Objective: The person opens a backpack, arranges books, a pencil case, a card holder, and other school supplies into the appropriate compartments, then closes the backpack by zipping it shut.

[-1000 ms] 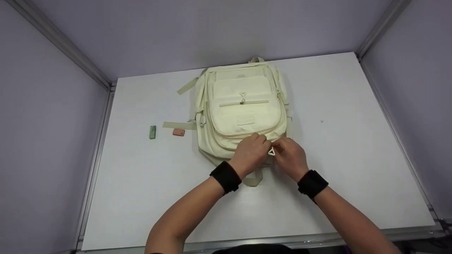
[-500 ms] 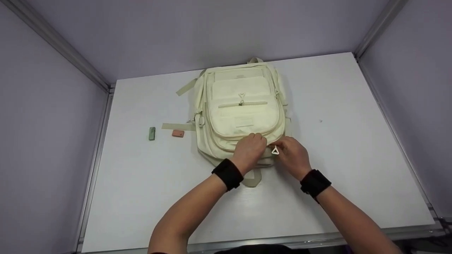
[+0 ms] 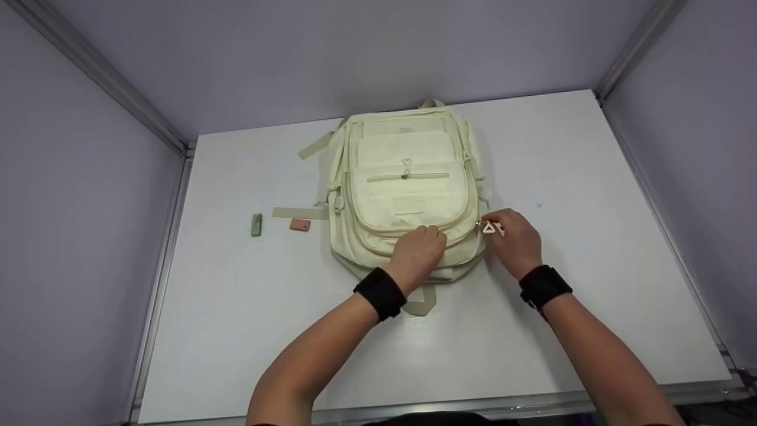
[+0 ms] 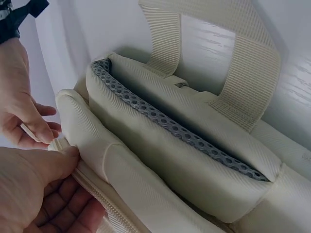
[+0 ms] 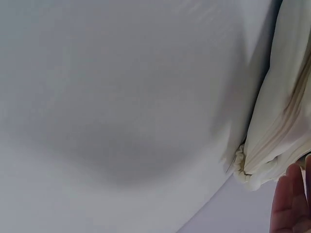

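A cream backpack lies on its back on the white table, its top loop toward the person. My left hand pinches fabric along a zipper near the bag's top, with the thumb on one side and curled fingers on the other. At the bag's right side, my right hand grips a zipper pull. White triangular tags hang by its fingers. In the left wrist view, the padded grey mesh edge and carry loop show beside the left hand.
A green block and a reddish block lie left of the backpack. Loose straps stretch out from its left side. Lilac panels enclose the white table at the back and sides.
My right hand has moved right and toward the far side along the bag's edge with the zipper pull. The left hand stays near the same spot, holding the fabric.
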Available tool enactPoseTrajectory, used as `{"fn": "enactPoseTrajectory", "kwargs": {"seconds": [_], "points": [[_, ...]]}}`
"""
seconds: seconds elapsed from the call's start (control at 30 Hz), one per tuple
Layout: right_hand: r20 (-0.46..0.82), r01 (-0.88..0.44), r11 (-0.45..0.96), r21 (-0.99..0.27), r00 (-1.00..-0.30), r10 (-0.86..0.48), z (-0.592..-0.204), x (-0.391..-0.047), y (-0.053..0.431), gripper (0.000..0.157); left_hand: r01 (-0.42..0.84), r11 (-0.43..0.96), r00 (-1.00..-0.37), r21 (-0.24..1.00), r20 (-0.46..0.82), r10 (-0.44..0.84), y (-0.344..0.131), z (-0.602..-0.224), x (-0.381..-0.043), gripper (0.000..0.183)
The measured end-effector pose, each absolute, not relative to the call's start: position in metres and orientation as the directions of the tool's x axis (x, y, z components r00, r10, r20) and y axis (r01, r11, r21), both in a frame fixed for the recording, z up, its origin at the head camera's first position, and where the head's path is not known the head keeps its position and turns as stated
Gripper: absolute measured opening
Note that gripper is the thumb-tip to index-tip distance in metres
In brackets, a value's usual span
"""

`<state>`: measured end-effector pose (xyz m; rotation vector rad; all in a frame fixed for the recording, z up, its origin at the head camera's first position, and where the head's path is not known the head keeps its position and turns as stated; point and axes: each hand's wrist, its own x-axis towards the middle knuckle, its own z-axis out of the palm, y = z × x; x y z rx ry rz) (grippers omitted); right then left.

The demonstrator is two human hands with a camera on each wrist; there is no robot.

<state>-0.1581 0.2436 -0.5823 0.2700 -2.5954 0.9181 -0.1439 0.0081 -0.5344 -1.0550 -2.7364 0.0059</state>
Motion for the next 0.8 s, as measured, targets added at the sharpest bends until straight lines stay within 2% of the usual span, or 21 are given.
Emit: {"fn": "enactPoseTrajectory", "kwargs": {"seconds": [0.33, 0.57, 0.8], "points": [[0.356, -0.242, 0.798, -0.553, -0.934, -0.036, -0.580, -0.176, 0.244, 0.014, 0.678, 0.730, -0.709, -0.080, 0.192, 0.679, 0.012, -0.531, -0.146, 0.008], [0.359, -0.230, 0.800, -0.554, -0.933, -0.019, -0.577, -0.176, 0.245, 0.012, 0.693, 0.695, -0.660, -0.189, 0.222, 0.718, 0.045, -0.527, -0.154, 0.010], [0.339, -0.231, 0.813, -0.535, -0.940, -0.044, -0.573, -0.173, 0.243, 0.014, 0.590, 0.741, -0.747, -0.320, 0.131, 0.652, 0.072, -0.538, -0.161, 0.020]]}}
